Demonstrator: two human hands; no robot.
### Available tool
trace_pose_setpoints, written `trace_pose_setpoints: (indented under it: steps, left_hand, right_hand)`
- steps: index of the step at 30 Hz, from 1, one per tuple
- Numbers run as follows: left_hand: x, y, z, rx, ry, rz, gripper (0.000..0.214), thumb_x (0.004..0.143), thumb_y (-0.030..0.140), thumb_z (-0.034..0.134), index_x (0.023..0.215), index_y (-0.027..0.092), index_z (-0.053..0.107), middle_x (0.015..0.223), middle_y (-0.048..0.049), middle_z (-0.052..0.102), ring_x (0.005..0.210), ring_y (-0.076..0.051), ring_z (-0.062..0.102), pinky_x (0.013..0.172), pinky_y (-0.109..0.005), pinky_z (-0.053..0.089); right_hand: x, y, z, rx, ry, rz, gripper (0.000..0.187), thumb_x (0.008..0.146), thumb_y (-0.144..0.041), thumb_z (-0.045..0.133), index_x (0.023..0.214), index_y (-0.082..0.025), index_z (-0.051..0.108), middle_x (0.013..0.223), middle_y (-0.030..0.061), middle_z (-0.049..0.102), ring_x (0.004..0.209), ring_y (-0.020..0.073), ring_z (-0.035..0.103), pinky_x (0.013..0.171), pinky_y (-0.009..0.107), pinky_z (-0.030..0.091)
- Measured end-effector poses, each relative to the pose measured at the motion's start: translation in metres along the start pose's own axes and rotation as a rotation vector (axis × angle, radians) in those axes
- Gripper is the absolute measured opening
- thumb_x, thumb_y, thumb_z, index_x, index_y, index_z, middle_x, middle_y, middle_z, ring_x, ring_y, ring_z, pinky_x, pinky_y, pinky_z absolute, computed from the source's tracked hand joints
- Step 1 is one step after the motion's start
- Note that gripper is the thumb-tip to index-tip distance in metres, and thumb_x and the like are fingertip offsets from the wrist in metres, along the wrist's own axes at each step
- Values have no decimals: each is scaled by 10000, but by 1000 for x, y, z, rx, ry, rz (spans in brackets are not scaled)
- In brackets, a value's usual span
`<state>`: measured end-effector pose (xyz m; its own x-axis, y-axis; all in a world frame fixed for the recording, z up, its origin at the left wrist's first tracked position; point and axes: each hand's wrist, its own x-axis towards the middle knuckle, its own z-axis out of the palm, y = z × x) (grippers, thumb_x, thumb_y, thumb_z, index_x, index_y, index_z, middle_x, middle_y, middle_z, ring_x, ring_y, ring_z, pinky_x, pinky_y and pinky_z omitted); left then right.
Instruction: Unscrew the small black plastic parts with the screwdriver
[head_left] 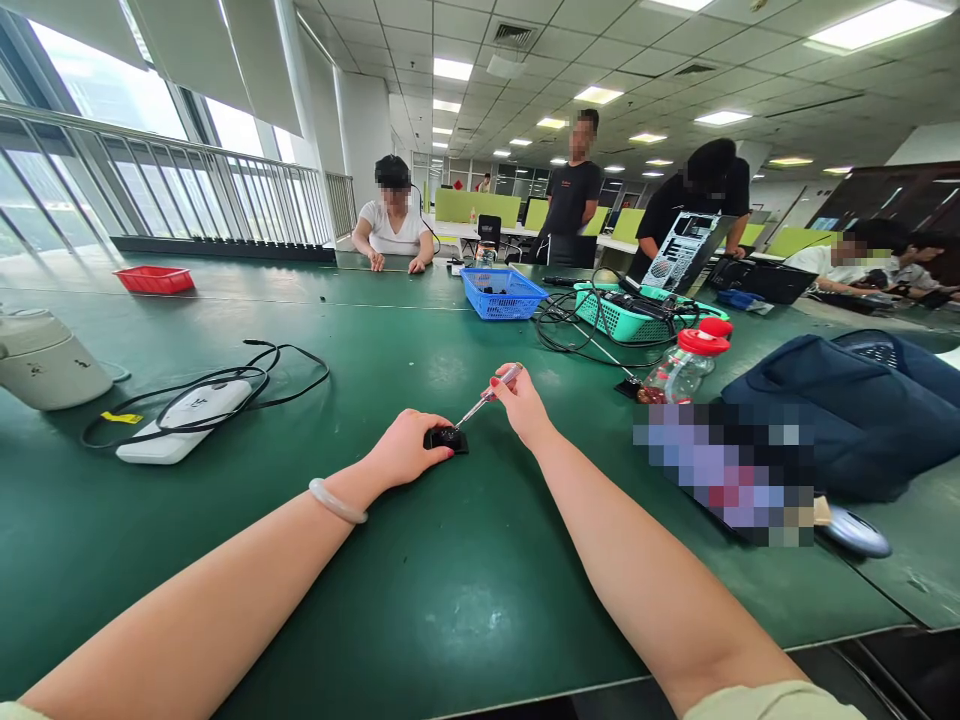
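On the green table lies a small black part point(448, 440), its exact kind too small to tell. My left hand point(409, 445) grips it from the left, with the thumb along its near side and the fingers curled over its far side. A slim screwdriver point(486, 397) slants down from the upper right, its shaft tip at the top of the black part. The screwdriver's handle is pinched between the thumb and fingers of my right hand point(521, 405), which is raised to the right of the part.
A white power bank point(187, 418) with a black cable lies left, near a pale kettle-like container point(49, 358). Farther off are a red tray point(155, 279), a blue basket point(504, 294) and a green basket point(630, 318) with cables. Right stand a red-lidded jar point(686, 365) and a dark bag point(847, 415).
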<state>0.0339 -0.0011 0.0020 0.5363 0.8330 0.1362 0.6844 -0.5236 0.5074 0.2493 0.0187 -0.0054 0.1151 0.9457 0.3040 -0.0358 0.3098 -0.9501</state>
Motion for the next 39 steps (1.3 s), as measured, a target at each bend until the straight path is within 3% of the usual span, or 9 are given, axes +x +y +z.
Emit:
trace_pose_setpoints:
  steps: [4, 15, 23, 29, 39]
  left_hand:
    - [0, 0, 0, -4, -1, -5, 359, 755, 394, 619, 1080, 255, 679, 1065, -25, 695, 1082, -281, 539, 958, -412, 459]
    - [0, -2, 1, 1, 7, 10, 361, 759, 419, 611, 1079, 268, 682, 1069, -20, 693, 1080, -281, 539, 957, -409, 456]
    - [2, 0, 0, 15, -11, 11, 373, 781, 441, 584, 1096, 264, 678, 1084, -21, 693, 1107, -279, 524, 997, -418, 435]
    - [0, 1, -1, 14, -17, 22, 370, 787, 441, 570, 1093, 266, 680, 1075, -23, 694, 1096, -276, 518, 1003, -432, 429]
    - [1, 0, 0, 24, -1, 28, 352, 793, 441, 579, 1093, 284, 677, 1077, -16, 694, 1110, -279, 518, 1002, -429, 424]
  right_hand:
    - [-1, 1, 2, -7, 31, -7, 476, 683, -517, 703, 980, -261, 432, 642, -92, 540, 627, 146, 604, 754, 357, 484]
    - [-4, 3, 5, 43, 50, -17, 513, 735, -477, 673, 1106, -267, 388, 674, -72, 606, 750, 176, 659, 849, 402, 491]
    - [-6, 2, 7, -13, 134, 55, 473, 707, -503, 688, 1003, -263, 409, 641, -93, 573, 610, 145, 626, 765, 360, 503]
    - [-3, 4, 2, 59, 238, 5, 405, 730, -481, 657, 982, -264, 425, 673, -85, 527, 617, 142, 622, 733, 346, 506]
    - [-12, -8, 10, -42, 178, -60, 370, 757, -457, 666, 939, -273, 401, 642, -86, 475, 587, 134, 569, 665, 310, 486]
